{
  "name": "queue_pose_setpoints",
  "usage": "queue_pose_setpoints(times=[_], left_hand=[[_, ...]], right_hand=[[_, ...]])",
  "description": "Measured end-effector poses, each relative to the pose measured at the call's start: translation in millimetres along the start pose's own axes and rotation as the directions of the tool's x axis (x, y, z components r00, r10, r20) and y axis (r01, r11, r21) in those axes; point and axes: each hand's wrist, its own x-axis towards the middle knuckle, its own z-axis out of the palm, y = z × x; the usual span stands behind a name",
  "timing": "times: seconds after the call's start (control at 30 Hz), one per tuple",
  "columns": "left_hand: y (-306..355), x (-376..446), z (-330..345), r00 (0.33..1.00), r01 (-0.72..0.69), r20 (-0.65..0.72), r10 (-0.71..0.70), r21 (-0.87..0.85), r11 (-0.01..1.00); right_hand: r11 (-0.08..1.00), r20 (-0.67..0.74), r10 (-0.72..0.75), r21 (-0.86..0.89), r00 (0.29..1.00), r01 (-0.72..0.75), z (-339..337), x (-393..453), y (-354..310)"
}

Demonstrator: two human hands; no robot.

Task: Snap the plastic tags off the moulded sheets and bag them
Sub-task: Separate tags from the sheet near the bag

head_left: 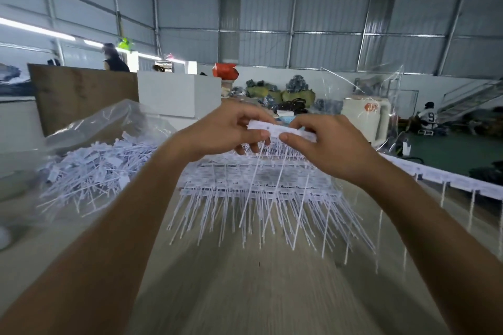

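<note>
A big hall has grey metal walls [326, 13], a green floor [441, 149], long bright lights [35, 27] and a wooden table [245, 294].

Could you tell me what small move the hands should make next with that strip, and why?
Probably bend the strip of tags sharply to snap it apart: the left hand and right hand both pinch it above the stack of sheets, and the bag of loose tags waits at left.

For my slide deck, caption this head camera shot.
Both hands pinch a tag strip above stacked sheets, bag alongside.
</note>
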Motion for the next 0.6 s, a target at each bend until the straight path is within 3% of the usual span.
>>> queue_pose_setpoints(times=[0.2, 0.37, 0.47, 0.6], left_hand=[[-0.2, 0.7, 8.9, 0.982, 0.028, -0.18, -0.049, -0.118, 0.993], [5.6, 7.8, 22.4, 0.947, 0.141, -0.259, -0.191, -0.199, 0.97], [8.4, 10.2, 21.2, 0.92, 0.247, -0.216, -0.326, -0.326, 0.913], [8.8, 10.7, 21.9, 0.878, 0.375, -0.067, -0.475, -0.522, 0.766]], right_hand=[[0.99, 0.074, -0.051, 0.135, 0.996, 0.041, -1.5, 3.0, -2.4], [0.995, 0.042, -0.074, 0.075, 0.996, 0.07, 2.4, 2.9, -1.1], [0.995, -0.005, -0.102, 0.008, 0.995, 0.102, 4.6, 0.1, -2.5], [0.946, -0.093, -0.24, -0.245, 0.966, 0.212, 6.9, -5.8, -8.7]])
